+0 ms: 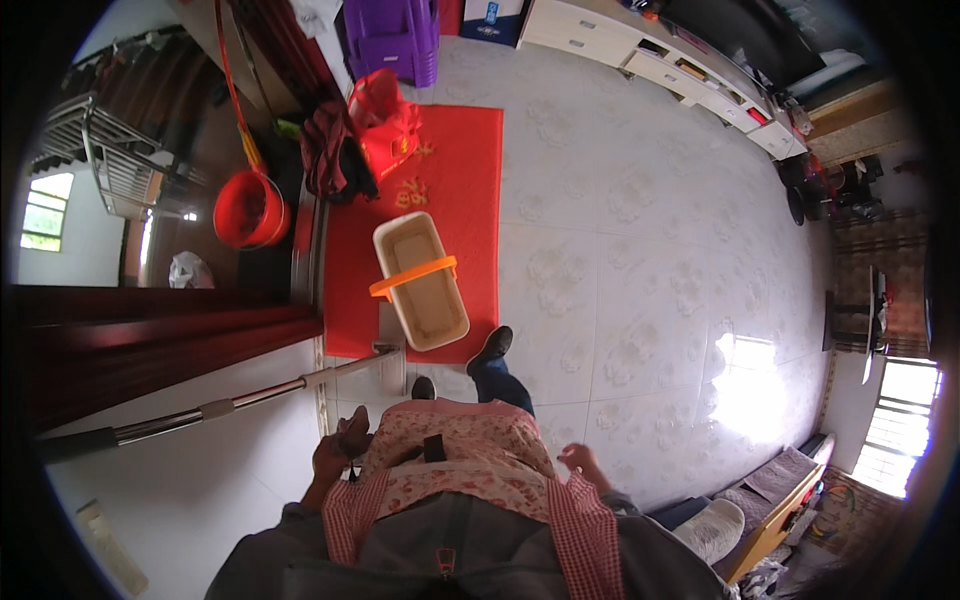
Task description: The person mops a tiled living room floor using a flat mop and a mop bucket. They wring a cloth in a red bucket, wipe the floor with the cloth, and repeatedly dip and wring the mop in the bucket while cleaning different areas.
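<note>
My left hand (343, 442) is at the left of my floral apron (450, 465), low in the view; a small dark thing hangs at it, and whether it grips anything is unclear. My right hand (576, 454) hangs at the apron's right side, its fingers partly bent, touching no object that I can see. Ahead of my feet, a cream plastic bucket (431, 319) with an orange handle (412, 276) stands on a red doormat (465, 172). A flat mop (392, 371) lies beside it, its metal pole (262, 395) running to the left past the wall.
A red bucket (247, 214) stands beyond the doorway at left. Red bags (382, 124) and a dark backpack (334, 154) sit at the mat's far left. Purple stacked stools (391, 45) are behind them. White drawers (585, 34) line the far wall; a sofa (772, 480) is at lower right.
</note>
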Demonstrator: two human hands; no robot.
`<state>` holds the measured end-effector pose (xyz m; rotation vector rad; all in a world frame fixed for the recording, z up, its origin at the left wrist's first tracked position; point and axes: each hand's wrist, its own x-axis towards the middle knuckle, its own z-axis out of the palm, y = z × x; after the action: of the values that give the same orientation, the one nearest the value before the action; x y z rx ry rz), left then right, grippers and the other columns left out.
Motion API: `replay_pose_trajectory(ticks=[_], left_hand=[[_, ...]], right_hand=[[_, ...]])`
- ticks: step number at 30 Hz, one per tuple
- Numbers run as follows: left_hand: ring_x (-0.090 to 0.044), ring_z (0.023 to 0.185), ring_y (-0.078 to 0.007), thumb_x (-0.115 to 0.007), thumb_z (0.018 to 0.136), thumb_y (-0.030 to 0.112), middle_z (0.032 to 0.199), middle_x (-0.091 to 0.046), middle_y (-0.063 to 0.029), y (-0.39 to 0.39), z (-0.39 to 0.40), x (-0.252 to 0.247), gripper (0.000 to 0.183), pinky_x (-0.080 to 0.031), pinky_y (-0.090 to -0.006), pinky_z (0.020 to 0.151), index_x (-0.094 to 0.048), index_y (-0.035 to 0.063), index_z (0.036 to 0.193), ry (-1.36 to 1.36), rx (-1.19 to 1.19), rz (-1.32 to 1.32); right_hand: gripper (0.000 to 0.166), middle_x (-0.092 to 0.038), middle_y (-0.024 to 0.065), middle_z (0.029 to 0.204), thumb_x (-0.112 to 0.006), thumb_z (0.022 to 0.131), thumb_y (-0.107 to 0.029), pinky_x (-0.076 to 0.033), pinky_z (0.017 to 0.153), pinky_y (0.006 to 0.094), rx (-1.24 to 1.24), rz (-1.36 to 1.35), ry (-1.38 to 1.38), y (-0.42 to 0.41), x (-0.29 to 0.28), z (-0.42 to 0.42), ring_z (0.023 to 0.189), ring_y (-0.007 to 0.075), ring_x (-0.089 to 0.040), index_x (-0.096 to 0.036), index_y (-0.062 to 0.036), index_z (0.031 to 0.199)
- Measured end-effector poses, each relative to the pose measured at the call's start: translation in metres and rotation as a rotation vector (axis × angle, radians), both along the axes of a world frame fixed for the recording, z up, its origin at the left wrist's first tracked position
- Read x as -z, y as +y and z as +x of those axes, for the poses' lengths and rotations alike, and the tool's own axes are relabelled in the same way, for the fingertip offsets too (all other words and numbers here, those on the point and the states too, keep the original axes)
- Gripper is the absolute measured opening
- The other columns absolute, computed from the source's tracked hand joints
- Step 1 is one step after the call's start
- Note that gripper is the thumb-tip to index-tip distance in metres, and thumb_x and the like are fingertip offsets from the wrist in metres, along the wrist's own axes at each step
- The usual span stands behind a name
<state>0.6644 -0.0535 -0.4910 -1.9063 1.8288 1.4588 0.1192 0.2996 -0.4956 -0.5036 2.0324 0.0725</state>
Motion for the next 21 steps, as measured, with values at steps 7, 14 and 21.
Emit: replay_pose_trajectory(ticks=[7, 14, 21], left_hand=[[-0.061, 0.102, -0.0219, -0.065, 0.07, 0.002, 0.109, -0.063, -0.0088, -0.095, -0.135, -0.066, 0.046, -0.05, -0.0321, 0.087, -0.059, 0.006, 0.116, 0.03, 0.252, -0.45], [-0.057, 0.111, -0.0197, -0.058, 0.089, 0.008, 0.119, -0.06, -0.0071, -0.178, -0.341, -0.198, 0.031, -0.048, -0.0332, 0.092, -0.058, 0.0056, 0.119, 0.622, -0.065, -0.296], [-0.053, 0.121, -0.0217, -0.056, 0.095, 0.016, 0.13, -0.057, -0.0075, -0.238, -0.465, -0.295, 0.037, -0.041, -0.0385, 0.103, -0.051, 0.006, 0.131, 1.346, -0.455, 0.172]], right_hand=[[0.029, -0.071, 0.0152, 0.087, -0.071, 0.074, -0.035, -0.053, 0.074, 0.0392, 0.275, -0.273, -0.296, 0.025, 0.026, -0.042, 0.085, 0.0302, -0.069, -0.074, -0.0113, 0.09], [0.03, -0.071, 0.0112, 0.079, -0.07, 0.077, -0.025, -0.054, 0.064, 0.0333, 0.568, -0.462, 0.042, -0.045, -0.031, -0.133, 0.066, 0.0196, -0.068, -0.069, -0.0041, 0.099], [0.016, -0.067, 0.0078, 0.068, -0.07, 0.076, -0.009, -0.048, 0.047, 0.0277, 0.614, -0.643, 0.079, -0.043, -0.057, -0.153, 0.051, 0.0131, -0.06, -0.069, -0.0024, 0.09]])
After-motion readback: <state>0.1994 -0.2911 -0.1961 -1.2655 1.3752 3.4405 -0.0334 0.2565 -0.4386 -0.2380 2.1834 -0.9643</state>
